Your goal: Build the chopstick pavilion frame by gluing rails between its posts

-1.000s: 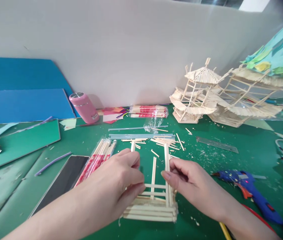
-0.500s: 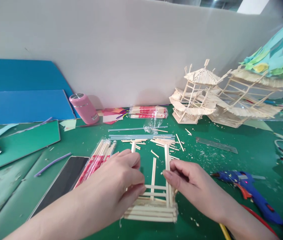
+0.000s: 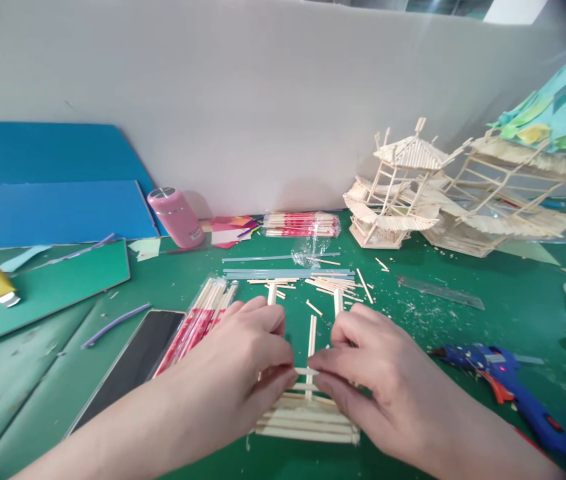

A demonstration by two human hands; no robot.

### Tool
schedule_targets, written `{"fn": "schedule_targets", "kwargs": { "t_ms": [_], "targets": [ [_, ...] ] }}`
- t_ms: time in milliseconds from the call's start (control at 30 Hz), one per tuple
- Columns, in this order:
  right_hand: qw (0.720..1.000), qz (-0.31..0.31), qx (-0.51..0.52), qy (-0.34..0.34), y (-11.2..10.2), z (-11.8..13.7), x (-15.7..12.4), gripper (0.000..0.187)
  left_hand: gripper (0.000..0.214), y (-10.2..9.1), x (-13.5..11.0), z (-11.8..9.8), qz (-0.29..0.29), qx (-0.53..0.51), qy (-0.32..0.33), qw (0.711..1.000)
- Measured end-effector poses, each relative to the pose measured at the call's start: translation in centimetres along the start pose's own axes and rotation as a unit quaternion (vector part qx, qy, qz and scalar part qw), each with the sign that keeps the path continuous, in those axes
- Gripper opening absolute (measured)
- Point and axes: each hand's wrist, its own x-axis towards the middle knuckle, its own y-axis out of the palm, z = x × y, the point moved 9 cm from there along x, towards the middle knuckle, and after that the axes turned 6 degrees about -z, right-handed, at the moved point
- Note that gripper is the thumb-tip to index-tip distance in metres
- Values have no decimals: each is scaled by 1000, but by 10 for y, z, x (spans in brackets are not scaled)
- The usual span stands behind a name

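A small frame of pale wooden sticks (image 3: 307,427) stands on the green table in front of me, with a stacked base and upright posts. My left hand (image 3: 250,353) pinches the left end of a thin wooden stick (image 3: 305,371) that lies across the frame. At the same stick's right end, the thumb and fingers of my right hand (image 3: 380,367) are pressed together. Below it runs another crosspiece. A loose upright-looking stick (image 3: 312,343) shows between my hands. My hands hide parts of both side posts.
A blue hot glue gun (image 3: 507,373) lies at right, near a clear ruler (image 3: 440,292). Packed sticks (image 3: 197,320) and a phone (image 3: 127,373) are at left. Glue sticks (image 3: 287,274) and cut pieces lie beyond the frame. Behind stand a pink flask (image 3: 177,217) and a stick pavilion (image 3: 397,193).
My right hand has moved from the right post inward and left to the crosspiece. My left hand keeps its pinch at the left end. The view has shifted slightly.
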Motion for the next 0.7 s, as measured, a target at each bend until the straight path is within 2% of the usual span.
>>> {"fn": "schedule_targets", "kwargs": {
  "t_ms": [200, 400, 533, 700],
  "targets": [
    [1000, 11, 19, 9, 6, -3, 0, 23, 14, -3, -11, 5, -13, -45, -28, 998],
    [999, 28, 17, 14, 11, -6, -3, 25, 48, -4, -34, 28, -62, -140, -115, 981],
    [999, 29, 12, 18, 12, -5, 0, 26, 50, 5, -44, 41, -51, -157, -166, 972],
    [999, 37, 3, 20, 13, -5, 1, 25, 46, 4, -44, 37, -50, -168, -149, 973]
  ]
}}
